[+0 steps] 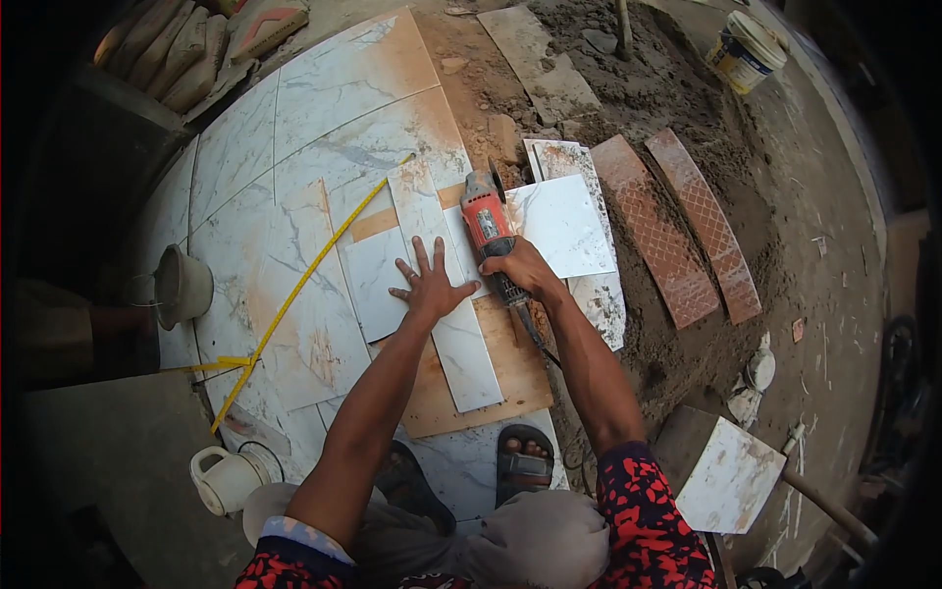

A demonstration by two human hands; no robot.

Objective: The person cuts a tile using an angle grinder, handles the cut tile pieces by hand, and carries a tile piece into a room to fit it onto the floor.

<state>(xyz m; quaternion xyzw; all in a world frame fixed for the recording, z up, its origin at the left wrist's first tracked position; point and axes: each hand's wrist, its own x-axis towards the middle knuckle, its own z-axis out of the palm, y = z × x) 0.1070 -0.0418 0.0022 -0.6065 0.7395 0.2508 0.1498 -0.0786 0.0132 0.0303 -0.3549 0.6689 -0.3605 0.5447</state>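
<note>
Spreading wide beneath the work, the white floor [235,142] gives the person a big, flat place to crouch over. Next to it lies the mud [687,98]. Two red tiles [657,236] rest on the mud, side by side and apart, likely put there to be out of the way. A wood board [520,363] lies on the floor near the feet. I think it is there to lift things a bit and save the floor from scratches.

A yellow tape [312,268] runs in a slant over the tiles, left of the hands, close enough to reach. The long white strip [471,363] lies partly on the board, with its near end close to the sandals [525,461]. A loose white tile [564,226] sits to the right of the red grinder [486,221].

That grinder is just beside the strip, with its disc end pointing away from the person, which seems safer for the legs. I can't tell if the disc is spinning. The cord [535,334] trails back by the right arm, away from the disc.

The right hand [525,267] has its fingers wrapped round the back of the grinder, to steer it. The left hand [432,290] is flat on the strip, its fingers spread wide and gripping nothing, maybe to stop it sliding.
</note>
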